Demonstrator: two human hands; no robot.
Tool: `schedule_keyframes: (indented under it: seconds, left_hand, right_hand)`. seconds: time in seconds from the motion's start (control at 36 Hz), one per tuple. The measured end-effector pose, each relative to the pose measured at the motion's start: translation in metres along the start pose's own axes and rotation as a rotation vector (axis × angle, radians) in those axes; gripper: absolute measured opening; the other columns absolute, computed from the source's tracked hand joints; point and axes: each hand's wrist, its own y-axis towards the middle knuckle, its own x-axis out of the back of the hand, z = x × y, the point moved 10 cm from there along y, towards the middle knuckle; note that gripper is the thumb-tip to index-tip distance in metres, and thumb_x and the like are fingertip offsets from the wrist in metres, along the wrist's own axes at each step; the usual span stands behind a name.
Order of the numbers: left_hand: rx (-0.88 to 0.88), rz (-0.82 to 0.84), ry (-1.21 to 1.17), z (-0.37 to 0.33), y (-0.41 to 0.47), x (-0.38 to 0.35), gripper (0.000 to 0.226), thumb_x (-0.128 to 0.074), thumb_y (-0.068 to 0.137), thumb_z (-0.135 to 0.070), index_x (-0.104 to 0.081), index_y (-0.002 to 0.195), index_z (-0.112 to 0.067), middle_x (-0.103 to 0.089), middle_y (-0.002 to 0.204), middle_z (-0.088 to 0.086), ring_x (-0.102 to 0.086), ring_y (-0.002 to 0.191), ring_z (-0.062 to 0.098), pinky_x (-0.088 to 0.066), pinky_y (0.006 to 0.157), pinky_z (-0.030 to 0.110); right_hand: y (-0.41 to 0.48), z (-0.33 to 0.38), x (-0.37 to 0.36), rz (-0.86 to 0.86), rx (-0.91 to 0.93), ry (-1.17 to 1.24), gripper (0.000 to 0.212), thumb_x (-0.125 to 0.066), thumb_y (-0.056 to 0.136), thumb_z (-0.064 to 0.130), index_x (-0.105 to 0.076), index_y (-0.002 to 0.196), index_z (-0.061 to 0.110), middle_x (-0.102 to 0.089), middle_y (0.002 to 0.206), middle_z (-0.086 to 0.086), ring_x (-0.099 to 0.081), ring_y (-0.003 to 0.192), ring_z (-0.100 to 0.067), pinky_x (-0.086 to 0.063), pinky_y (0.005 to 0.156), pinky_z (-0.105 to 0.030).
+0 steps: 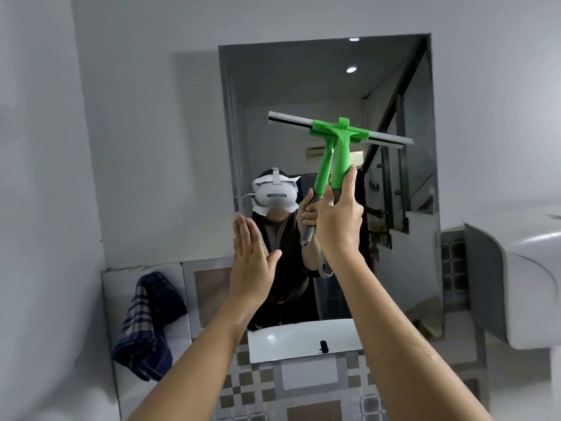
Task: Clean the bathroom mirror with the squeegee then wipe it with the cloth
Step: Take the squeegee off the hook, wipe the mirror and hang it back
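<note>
- A white sink (303, 341) sits low in the middle of the view, its rim facing up.
- A small dark tap (323, 346) stands on the sink's rim.
- Checked tiles (258, 387) cover the wall below the sink.
- A white appliance (522, 284) with a rounded casing hangs on the wall well to the right of the sink and higher.
- Plain grey wall (136, 132) rises above and left of the sink.

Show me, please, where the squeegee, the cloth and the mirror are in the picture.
squeegee (341, 153): head view, on the green handle below the blade.
cloth (145, 323): head view, on the middle of the hanging checked fabric.
mirror (303, 80): head view, on bare glass near the top.
</note>
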Motion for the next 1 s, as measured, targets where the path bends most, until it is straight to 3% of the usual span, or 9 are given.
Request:
schedule_keyframes:
  seconds: [0.17, 0.25, 0.39, 0.56, 0.64, 0.69, 0.78, 0.89, 1.0]
  left_hand:
    - [-0.003, 0.005, -0.002, 0.0, -0.002, 0.002, 0.09, -0.052, 0.093, -0.031, 0.019, 0.139, -0.002, 0.03, 0.146, 0.01, 0.026, 0.137, 0.022, 0.019, 0.108, 0.019]
    - [-0.005, -0.007, 0.005, -0.001, -0.004, 0.005, 0.091, -0.053, 0.092, -0.031, 0.02, 0.138, -0.004, 0.029, 0.147, 0.009, 0.025, 0.138, 0.022, 0.014, 0.111, 0.023]
    - [-0.009, -0.027, 0.009, -0.001, -0.012, 0.004, 0.088, -0.051, 0.093, -0.032, 0.02, 0.139, -0.007, 0.027, 0.15, 0.01, 0.023, 0.14, 0.02, 0.012, 0.112, 0.023]
    - [0.022, -0.048, 0.017, -0.006, -0.027, -0.012, 0.083, -0.047, 0.095, -0.033, 0.018, 0.142, -0.008, 0.025, 0.151, 0.007, 0.022, 0.14, 0.017, -0.015, 0.117, 0.035]
    - [0.054, -0.091, 0.051, -0.01, -0.031, -0.016, 0.076, -0.042, 0.097, -0.032, 0.015, 0.142, -0.006, 0.021, 0.152, 0.008, 0.022, 0.14, 0.016, 0.0, 0.118, 0.031]
    - [0.083, -0.11, 0.052, -0.009, -0.034, -0.016, 0.076, -0.041, 0.097, -0.033, 0.015, 0.142, -0.008, 0.02, 0.152, 0.007, 0.024, 0.139, 0.013, 0.006, 0.116, 0.028]
    - [0.113, -0.101, 0.047, -0.01, -0.043, -0.022, 0.079, -0.043, 0.096, -0.037, 0.017, 0.142, -0.012, 0.02, 0.153, 0.007, 0.024, 0.139, 0.013, 0.008, 0.115, 0.029]
    - [0.134, -0.105, 0.04, -0.011, -0.052, -0.027, 0.077, -0.035, 0.096, -0.043, 0.02, 0.141, -0.014, 0.024, 0.153, 0.005, 0.025, 0.139, 0.013, 0.014, 0.113, 0.026]
    - [0.141, -0.099, 0.068, -0.004, -0.048, -0.034, 0.079, -0.019, 0.092, -0.058, 0.01, 0.145, -0.007, 0.014, 0.155, 0.01, 0.016, 0.143, 0.019, 0.011, 0.116, 0.028]
  right_hand:
    - [-0.022, 0.004, -0.025, 0.088, 0.061, -0.117, 0.057, -0.035, 0.095, 0.038, -0.001, 0.14, 0.045, -0.067, 0.085, -0.012, -0.065, 0.082, -0.032, -0.053, 0.078, -0.045]
    - [-0.034, 0.011, -0.033, 0.158, 0.137, -0.222, 0.057, -0.034, 0.098, 0.035, -0.003, 0.145, 0.037, -0.061, 0.09, -0.011, -0.058, 0.083, -0.03, -0.045, 0.071, -0.037]
    - [-0.038, 0.015, -0.025, 0.176, 0.272, -0.325, 0.057, -0.033, 0.098, 0.033, -0.004, 0.147, 0.03, -0.062, 0.096, -0.015, -0.058, 0.088, -0.034, -0.044, 0.069, -0.04]
    - [-0.026, 0.011, -0.01, 0.167, 0.482, -0.491, 0.057, -0.041, 0.096, 0.031, -0.013, 0.146, 0.028, -0.062, 0.074, -0.015, -0.06, 0.065, -0.037, -0.044, 0.051, -0.036]
    - [-0.019, 0.008, -0.005, 0.178, 0.582, -0.551, 0.058, -0.046, 0.095, 0.031, -0.02, 0.146, 0.023, -0.056, 0.062, -0.009, -0.053, 0.048, -0.03, -0.032, 0.041, -0.026]
    - [-0.014, 0.007, -0.002, 0.206, 0.62, -0.56, 0.058, -0.047, 0.095, 0.031, -0.019, 0.145, 0.023, -0.057, 0.061, -0.009, -0.052, 0.045, -0.029, -0.036, 0.039, -0.027]
    - [-0.006, 0.004, 0.005, 0.243, 0.655, -0.603, 0.059, -0.047, 0.094, 0.031, -0.018, 0.145, 0.026, -0.054, 0.062, -0.008, -0.053, 0.048, -0.03, -0.043, 0.043, -0.032]
    - [0.008, -0.003, 0.019, 0.248, 0.71, -0.671, 0.059, -0.05, 0.093, 0.03, -0.021, 0.144, 0.03, -0.049, 0.059, -0.007, -0.046, 0.045, -0.028, -0.034, 0.043, -0.027]
    - [0.019, -0.011, 0.031, 0.269, 0.774, -0.69, 0.063, -0.054, 0.091, 0.027, -0.021, 0.144, 0.032, -0.049, 0.058, -0.005, -0.049, 0.043, -0.028, -0.039, 0.041, -0.028]
